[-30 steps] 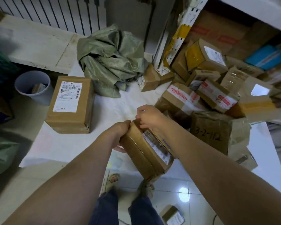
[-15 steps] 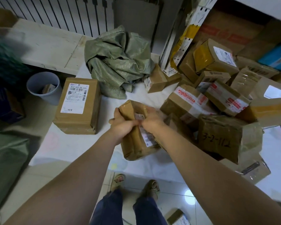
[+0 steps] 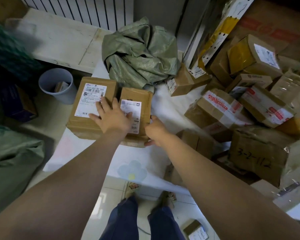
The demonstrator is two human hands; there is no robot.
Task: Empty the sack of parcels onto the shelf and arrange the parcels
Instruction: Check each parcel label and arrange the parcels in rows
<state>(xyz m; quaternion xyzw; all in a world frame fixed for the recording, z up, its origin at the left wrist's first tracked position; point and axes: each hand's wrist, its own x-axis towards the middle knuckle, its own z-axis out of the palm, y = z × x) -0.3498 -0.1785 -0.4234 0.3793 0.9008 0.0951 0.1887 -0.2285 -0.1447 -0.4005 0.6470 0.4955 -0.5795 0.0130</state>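
Note:
A brown parcel (image 3: 137, 97) with a white label lies flat on the white shelf (image 3: 87, 149), set close against a larger labelled box (image 3: 92, 94) on its left. My left hand (image 3: 111, 115) lies spread with straight fingers across both box tops. My right hand (image 3: 156, 130) holds the smaller parcel's right near corner, thumb at the bottom edge. The crumpled green sack (image 3: 139, 52) lies behind the two boxes. A heap of several taped parcels (image 3: 232, 108) fills the right side, one marked 3-2-112 (image 3: 255, 160).
A grey bin (image 3: 56, 84) with a small packet stands on the floor to the left, beside a dark box (image 3: 17, 103) and another green sack (image 3: 10, 163). One small parcel (image 3: 196, 230) lies on the tiled floor near my feet. A radiator runs along the back wall.
The parcel I held in both hands near the shelf's front edge has moved left and back and now lies flat beside the large box. My left hand has opened onto the tops.

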